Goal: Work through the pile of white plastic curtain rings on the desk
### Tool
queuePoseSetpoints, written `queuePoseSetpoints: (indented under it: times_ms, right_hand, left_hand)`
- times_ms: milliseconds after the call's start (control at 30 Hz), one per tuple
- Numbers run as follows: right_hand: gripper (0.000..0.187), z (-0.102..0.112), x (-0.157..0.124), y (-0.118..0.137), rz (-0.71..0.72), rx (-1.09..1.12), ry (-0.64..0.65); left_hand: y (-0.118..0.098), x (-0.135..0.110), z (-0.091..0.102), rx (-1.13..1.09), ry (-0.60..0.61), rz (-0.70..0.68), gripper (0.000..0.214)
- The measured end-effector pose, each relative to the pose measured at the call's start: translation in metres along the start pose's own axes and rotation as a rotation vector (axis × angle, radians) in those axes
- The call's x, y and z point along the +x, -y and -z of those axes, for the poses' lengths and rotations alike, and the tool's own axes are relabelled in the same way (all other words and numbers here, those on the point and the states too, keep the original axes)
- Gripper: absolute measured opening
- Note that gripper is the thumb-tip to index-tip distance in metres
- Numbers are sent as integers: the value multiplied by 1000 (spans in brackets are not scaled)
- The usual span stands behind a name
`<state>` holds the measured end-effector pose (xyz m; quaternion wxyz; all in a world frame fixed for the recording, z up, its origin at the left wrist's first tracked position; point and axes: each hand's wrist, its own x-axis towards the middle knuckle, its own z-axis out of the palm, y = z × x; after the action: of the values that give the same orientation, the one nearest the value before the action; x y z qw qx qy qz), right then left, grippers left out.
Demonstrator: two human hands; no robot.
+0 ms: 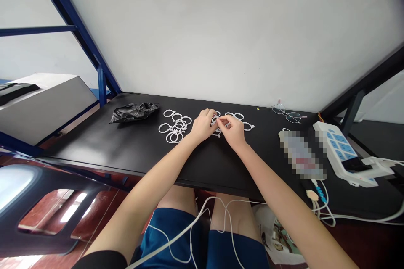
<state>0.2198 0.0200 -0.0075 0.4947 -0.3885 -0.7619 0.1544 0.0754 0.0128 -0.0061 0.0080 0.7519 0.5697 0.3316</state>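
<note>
My left hand [203,126] and my right hand [233,131] meet over the middle of the black desk. The thumb and fingers of both are pinched together on a white curtain ring [215,119], partly hidden by the fingers. Other white rings lie right under and around my fingertips. To the left of my left hand is a loose heap of several white curtain rings [179,125], each with a small knob or eyelet. Beyond my right hand, a few more rings [239,116] lie flat, one of them [248,126] nearer to me.
A crumpled black plastic bag [134,112] lies at the left. Eyeglasses [293,117], a blurred-out phone [301,155] on a cable and a white power strip [342,151] occupy the right. White cables [217,198] cross my lap. A wall stands behind the desk [126,147].
</note>
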Motion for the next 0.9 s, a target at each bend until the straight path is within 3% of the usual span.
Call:
queuePoseSetpoints:
  times_ms: [667,800,900]
  right_hand:
    - [7,2,2,-5,-70,-57,-12]
    - [7,2,2,-4,-46,-55,-27]
    - [8,3,2,-3,-28,-51,-47]
  left_hand:
    - [4,-1,-2,-11,121,9,22]
    - [4,0,0,12,109,-4,25]
    - [6,2,3,113,32,54,28]
